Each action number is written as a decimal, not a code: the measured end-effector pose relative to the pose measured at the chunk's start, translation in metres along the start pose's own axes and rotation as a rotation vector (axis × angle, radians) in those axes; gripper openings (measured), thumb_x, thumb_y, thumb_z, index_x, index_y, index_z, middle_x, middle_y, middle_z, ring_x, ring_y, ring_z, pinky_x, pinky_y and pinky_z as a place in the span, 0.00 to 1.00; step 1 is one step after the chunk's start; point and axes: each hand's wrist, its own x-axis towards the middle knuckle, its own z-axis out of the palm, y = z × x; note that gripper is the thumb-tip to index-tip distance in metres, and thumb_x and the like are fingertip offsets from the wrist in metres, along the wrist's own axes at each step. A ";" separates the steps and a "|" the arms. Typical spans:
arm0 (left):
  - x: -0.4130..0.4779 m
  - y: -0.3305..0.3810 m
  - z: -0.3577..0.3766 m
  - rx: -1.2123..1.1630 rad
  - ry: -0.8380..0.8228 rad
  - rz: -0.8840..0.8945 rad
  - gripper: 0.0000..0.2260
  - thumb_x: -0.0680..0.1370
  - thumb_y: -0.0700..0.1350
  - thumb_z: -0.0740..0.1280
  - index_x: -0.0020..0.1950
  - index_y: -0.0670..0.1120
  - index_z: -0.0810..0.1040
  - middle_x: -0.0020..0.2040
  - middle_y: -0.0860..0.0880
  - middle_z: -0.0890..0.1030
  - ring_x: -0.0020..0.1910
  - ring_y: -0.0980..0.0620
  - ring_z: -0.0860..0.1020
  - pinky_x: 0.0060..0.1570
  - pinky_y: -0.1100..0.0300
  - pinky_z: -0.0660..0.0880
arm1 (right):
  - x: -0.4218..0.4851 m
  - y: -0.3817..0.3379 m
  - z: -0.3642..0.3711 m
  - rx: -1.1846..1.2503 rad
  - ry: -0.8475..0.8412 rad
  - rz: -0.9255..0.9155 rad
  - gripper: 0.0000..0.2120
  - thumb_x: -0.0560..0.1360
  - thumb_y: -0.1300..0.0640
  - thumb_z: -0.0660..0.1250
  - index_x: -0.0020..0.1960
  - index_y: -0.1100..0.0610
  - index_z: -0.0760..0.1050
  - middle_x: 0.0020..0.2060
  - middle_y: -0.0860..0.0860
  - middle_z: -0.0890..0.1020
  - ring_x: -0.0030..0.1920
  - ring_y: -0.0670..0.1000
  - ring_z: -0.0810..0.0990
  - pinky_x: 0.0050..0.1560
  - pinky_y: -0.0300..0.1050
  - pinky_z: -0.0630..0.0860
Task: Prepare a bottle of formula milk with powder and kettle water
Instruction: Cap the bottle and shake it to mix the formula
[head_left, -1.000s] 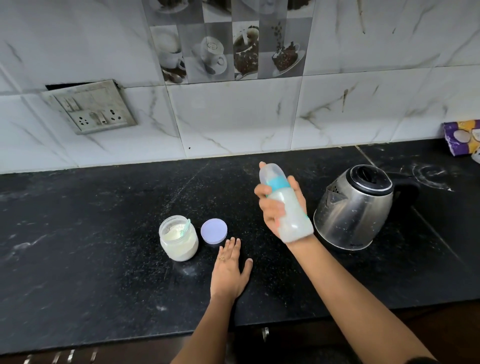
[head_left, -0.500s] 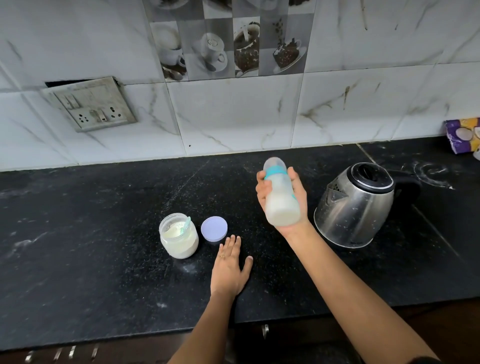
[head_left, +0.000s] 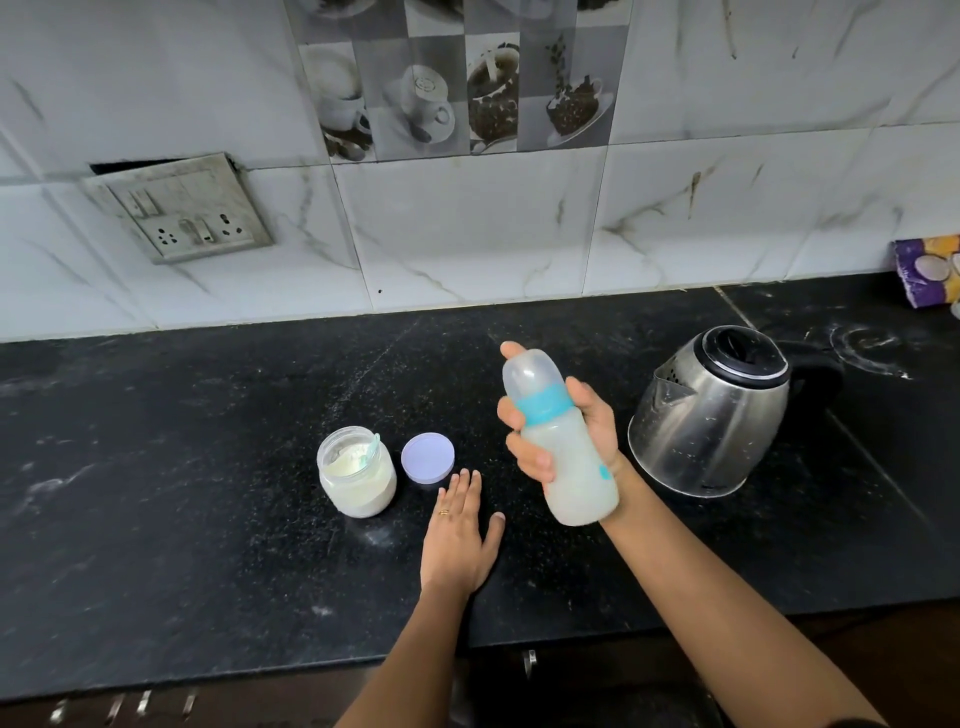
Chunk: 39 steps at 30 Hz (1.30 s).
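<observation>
The bottle (head_left: 566, 447) is held in the air at centre-right of the frame, above the table (head_left: 182, 493) and touching nothing but the hand. It is capped with a clear dome (head_left: 530, 374) over a teal collar (head_left: 543, 402), and its body is cloudy white with milky liquid. Its long axis is tilted: the dome points to the upper left of the frame, the base to the lower right, towards the wrist.

The right hand (head_left: 597, 426) has it. The fingers (head_left: 527, 457) curl round the body from the left side of the frame, the palm backs it on the right, and one fingertip shows behind the dome. The grip sits on the upper half and collar, so the heavy base hangs free below. This looks like the mixing stage, with powder and water already in.

The left hand (head_left: 457, 540) lies flat on the table, fingers straight and together, thumb apart, holding nothing. It is below and left of the bottle.

Just beyond its fingertips sits the lilac lid (head_left: 427, 460), and beside that, further left, the open jar (head_left: 358, 473) of powder with a scoop (head_left: 371, 452) standing in it. The steel kettle (head_left: 711, 415) stands near the bottle to the right, apart from it, lid shut.

The table is black stone, dusted with powder. Between lid and kettle there is bare surface under the bottle, room enough to stand it down. Behind runs a marbled tile wall with a socket plate (head_left: 182, 208) at upper left.
</observation>
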 end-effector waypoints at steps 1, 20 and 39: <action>0.000 0.000 0.000 0.012 -0.006 0.004 0.29 0.82 0.56 0.52 0.79 0.46 0.47 0.79 0.49 0.49 0.77 0.55 0.43 0.72 0.64 0.33 | 0.001 0.000 0.003 0.009 -0.004 -0.010 0.26 0.76 0.52 0.66 0.72 0.54 0.66 0.48 0.61 0.77 0.36 0.56 0.79 0.36 0.47 0.79; 0.002 -0.002 0.003 0.016 -0.013 0.002 0.29 0.82 0.57 0.52 0.79 0.46 0.49 0.79 0.49 0.49 0.78 0.55 0.45 0.73 0.63 0.34 | -0.001 -0.010 0.000 0.006 -0.021 -0.038 0.26 0.75 0.52 0.66 0.72 0.53 0.66 0.48 0.61 0.77 0.34 0.56 0.79 0.34 0.47 0.79; 0.002 -0.002 0.002 -0.019 -0.012 -0.017 0.29 0.82 0.57 0.53 0.79 0.47 0.49 0.79 0.50 0.50 0.77 0.56 0.45 0.73 0.63 0.36 | 0.004 -0.010 0.000 0.033 0.421 -0.066 0.20 0.68 0.49 0.72 0.54 0.61 0.76 0.43 0.55 0.77 0.34 0.51 0.79 0.35 0.45 0.80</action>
